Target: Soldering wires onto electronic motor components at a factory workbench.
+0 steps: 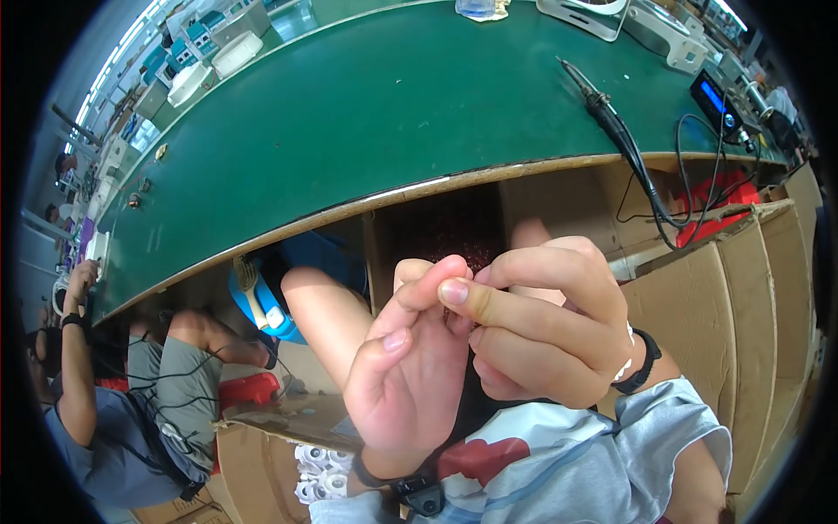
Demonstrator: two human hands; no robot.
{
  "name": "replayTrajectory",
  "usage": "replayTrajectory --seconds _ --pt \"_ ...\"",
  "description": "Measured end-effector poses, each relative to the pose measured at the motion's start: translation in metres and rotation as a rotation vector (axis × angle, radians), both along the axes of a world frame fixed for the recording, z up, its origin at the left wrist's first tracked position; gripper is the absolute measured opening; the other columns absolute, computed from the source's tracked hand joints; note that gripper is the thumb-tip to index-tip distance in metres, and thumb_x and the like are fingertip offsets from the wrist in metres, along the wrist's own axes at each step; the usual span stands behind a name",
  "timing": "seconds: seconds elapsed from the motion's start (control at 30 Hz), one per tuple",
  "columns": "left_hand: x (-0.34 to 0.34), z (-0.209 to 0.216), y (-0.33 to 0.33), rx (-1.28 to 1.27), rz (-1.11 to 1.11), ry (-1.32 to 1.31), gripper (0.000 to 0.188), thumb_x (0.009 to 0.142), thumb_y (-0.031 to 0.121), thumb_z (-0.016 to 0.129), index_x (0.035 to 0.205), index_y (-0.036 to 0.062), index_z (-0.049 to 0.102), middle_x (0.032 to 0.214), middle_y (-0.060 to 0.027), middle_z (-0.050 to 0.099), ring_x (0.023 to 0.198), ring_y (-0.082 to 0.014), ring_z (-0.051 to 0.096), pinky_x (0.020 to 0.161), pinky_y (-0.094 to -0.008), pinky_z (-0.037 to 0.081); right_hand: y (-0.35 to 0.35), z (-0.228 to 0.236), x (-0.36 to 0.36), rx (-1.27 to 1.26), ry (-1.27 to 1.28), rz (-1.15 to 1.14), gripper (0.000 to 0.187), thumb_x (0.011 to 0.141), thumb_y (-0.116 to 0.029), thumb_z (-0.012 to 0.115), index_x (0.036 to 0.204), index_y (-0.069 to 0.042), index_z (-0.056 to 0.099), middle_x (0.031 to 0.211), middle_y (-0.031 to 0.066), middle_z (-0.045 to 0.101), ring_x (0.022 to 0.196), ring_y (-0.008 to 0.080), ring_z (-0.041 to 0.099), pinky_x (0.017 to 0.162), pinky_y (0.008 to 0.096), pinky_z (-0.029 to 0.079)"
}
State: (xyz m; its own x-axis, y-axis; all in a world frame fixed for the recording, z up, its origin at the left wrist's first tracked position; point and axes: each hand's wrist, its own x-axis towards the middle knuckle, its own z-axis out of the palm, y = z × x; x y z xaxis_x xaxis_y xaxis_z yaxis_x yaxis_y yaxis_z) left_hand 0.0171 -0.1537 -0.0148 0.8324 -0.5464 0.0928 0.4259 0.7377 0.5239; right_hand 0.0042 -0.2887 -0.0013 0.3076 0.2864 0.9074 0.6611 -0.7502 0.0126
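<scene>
Both hands meet in front of my body, just below the bench edge. My left hand [406, 367] has its palm turned up, the thumb apart from the bent fingers, and nothing shows on the palm. My right hand [554, 319] is closed in a pinch, its thumb tip pressed against the fingertips of the left. Whatever lies between those fingertips, if anything, is hidden or too small to name. On the bench beyond, a soldering iron [602, 109] lies with its tip pointing away from me, its cable hanging over the edge.
A green-topped bench [349, 122] spans the far side. At its right stands a black control unit [717, 103] with a lit display. Cardboard boxes [698, 306] flank me; white parts [323, 472] lie low left. A blue bin [275, 319] holds a brush [247, 278]. A co-worker [131, 410] sits left.
</scene>
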Motion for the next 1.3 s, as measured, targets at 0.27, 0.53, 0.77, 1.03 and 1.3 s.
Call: replayTrajectory --seconds 0.27,0.53,0.77,1.03,1.3 --pt "0.006 0.005 0.004 0.004 0.051 0.022 0.049 0.075 0.023 0.039 0.115 -0.0053 0.043 0.107 -0.0031 0.040 0.102 -0.0159 0.036 0.083 -0.0271 0.027 0.002 0.007 0.009 -0.048 0.072 0.035 0.004 0.069 -0.005 0.055 0.072 -0.004 0.054 0.086 0.0096 0.061 0.070 0.0216 0.056 0.050 0.0275 0.040" --pt "0.023 -0.040 0.069 0.713 0.556 -0.449 0.030 0.076 0.006 0.040 0.102 -0.0012 0.055 0.098 -0.0072 0.044 0.090 -0.0142 0.041 0.075 -0.0205 0.031 0.014 -0.005 0.009 0.050 0.349 0.086 0.011 0.059 -0.003 0.055 0.069 -0.002 0.051 0.088 0.0130 0.061 0.065 0.0259 0.053 0.057 0.0322 0.042" --pt "0.011 -0.160 0.141 1.881 0.802 -0.817 0.058 0.076 0.033 0.051 0.125 0.0072 0.032 0.128 -0.0173 0.029 0.113 -0.0353 0.030 0.084 -0.0462 0.031 0.019 -0.046 0.010 0.152 0.547 0.183 0.006 0.064 -0.001 0.050 0.069 0.002 0.049 0.082 0.0149 0.060 0.068 0.0288 0.051 0.063 0.0335 0.042" --pt "0.012 -0.143 0.124 1.945 0.751 -0.748 0.061 0.074 0.037 0.053 0.126 0.0117 0.032 0.131 -0.0171 0.024 0.119 -0.0378 0.021 0.091 -0.0469 0.025 0.009 -0.089 0.039 0.173 0.768 0.129 0.007 0.069 -0.001 0.049 0.074 0.003 0.048 0.075 0.0173 0.053 0.074 0.0293 0.052 0.070 0.0336 0.040" --pt "0.002 -0.141 0.127 1.923 0.723 -0.771 0.053 0.077 0.035 0.051 0.122 0.0098 0.039 0.131 -0.0170 0.024 0.120 -0.0388 0.020 0.093 -0.0471 0.023 -0.098 -0.239 0.039 -0.003 1.024 -0.459 0.016 0.071 -0.012 0.056 0.081 -0.001 0.050 0.080 0.0133 0.053 0.077 0.0312 0.048 0.075 0.0397 0.037"
